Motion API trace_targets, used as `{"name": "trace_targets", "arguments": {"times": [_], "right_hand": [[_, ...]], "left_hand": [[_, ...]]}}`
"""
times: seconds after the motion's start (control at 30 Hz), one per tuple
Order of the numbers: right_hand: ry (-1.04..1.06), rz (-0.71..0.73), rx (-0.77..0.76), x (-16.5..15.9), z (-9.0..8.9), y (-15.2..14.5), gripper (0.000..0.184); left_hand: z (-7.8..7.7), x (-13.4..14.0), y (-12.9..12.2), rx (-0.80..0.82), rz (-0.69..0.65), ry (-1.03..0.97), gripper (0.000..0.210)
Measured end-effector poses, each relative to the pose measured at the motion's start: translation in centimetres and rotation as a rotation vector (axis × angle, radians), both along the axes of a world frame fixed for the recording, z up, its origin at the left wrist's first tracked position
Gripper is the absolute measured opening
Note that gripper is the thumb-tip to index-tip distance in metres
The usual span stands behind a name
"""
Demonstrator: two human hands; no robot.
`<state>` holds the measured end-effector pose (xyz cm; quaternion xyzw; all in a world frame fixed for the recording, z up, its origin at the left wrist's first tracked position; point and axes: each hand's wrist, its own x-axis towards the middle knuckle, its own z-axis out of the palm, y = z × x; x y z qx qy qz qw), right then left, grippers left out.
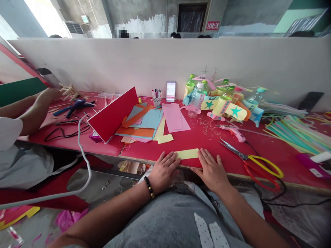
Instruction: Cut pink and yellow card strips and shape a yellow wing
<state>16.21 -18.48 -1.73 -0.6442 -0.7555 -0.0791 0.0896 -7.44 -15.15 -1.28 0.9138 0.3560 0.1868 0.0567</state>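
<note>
- Pale-yellow rectangular paper strip [187,154]: flat at near edge of red surface [144,148].
- Left hand [165,171], right hand [212,170]: open, fingers flat at strip's opposite ends, likely keeping it flat.
- Small pale-yellow paper piece [165,138], pink paper sheets [176,119]: beyond strip, toward far edge.
- Metal scissors with yellow and red handles [244,156]: right of right hand, could block sideways moves.
- Pink glue gun [234,132]: beyond scissors.

1 head-worn camera is facing forward and down from above the grey shirt [160,220], viewing the red table [201,139] closely and the partition [144,62] beyond
</note>
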Motion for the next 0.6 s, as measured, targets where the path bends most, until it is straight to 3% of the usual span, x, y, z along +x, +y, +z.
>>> {"name": "trace_targets", "arguments": {"times": [0.17, 0.37, 0.47, 0.6], "right_hand": [[0.024, -0.01, 0.032, 0.3, -0.2, 0.0, 0.062], [0.059, 0.002, 0.115, 0.0, -1.0, -0.5, 0.056], [0.201, 0.038, 0.124, 0.7, -0.8, -0.4, 0.057], [0.507, 0.024, 0.118, 1.8, 0.4, 0.7, 0.062]], "left_hand": [[1.5, -0.1, 2.3, -0.064, 0.098, -0.203, 0.036], [2.8, 2.7, 4.6, -0.105, 0.105, -0.107, 0.029], [3.1, 3.7, 5.1, -0.158, 0.148, -0.058, 0.025], [3.5, 4.2, 5.5, -0.225, 0.092, -0.03, 0.022]]}}
